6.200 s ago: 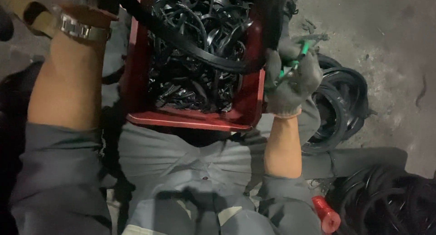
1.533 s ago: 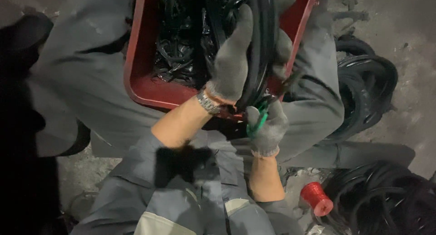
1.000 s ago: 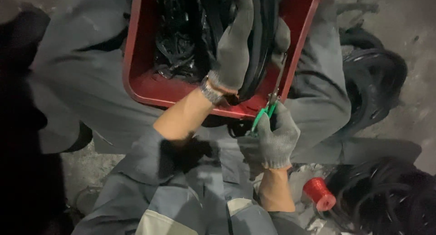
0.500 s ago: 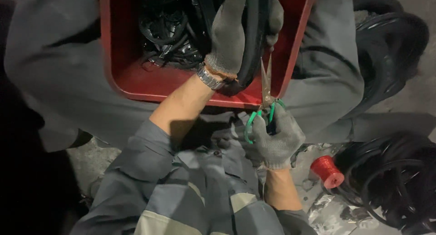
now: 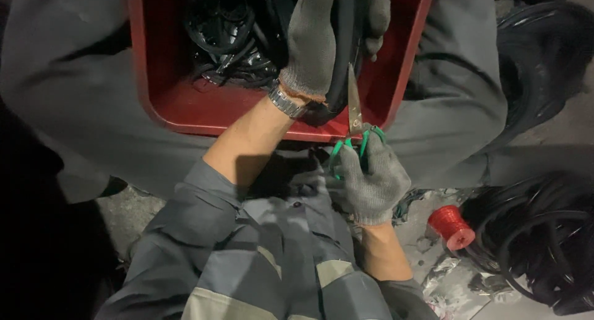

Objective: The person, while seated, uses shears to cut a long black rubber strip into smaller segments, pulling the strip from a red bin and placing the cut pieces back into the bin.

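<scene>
**Gloved hands at a red crate of black rubber**

A red plastic crate fills the upper middle of the view, sitting between the person's grey-trousered legs. Its far end is cut off by the top edge, so its full depth cannot be seen. Inside lies a tangle of black rubber rings, too dark and too knotted to count or tell one from another.

To the right, on the concrete floor, lie more black coils; they run off the right edge and merge into shadow. Another dark coil sits behind the right knee, near the top right corner, barely distinct from the gloom around it. The left side of the view is almost wholly black and nothing can be made out there.

The left hand, in a grey knit glove with a metal wristwatch at the cuff, reaches into the crate and is wrapped around a black rubber band that hangs over the crate's near side. Its fingertips are cut off at the top of the view.

The right hand, also gloved, is closed around the green handles of a pair of scissors. The blades point upward along the band, just beside it; whether they bite into the rubber cannot be told.

A small red spool lies on the floor near the right forearm, among scraps of crumpled foil-like litter.
</scene>
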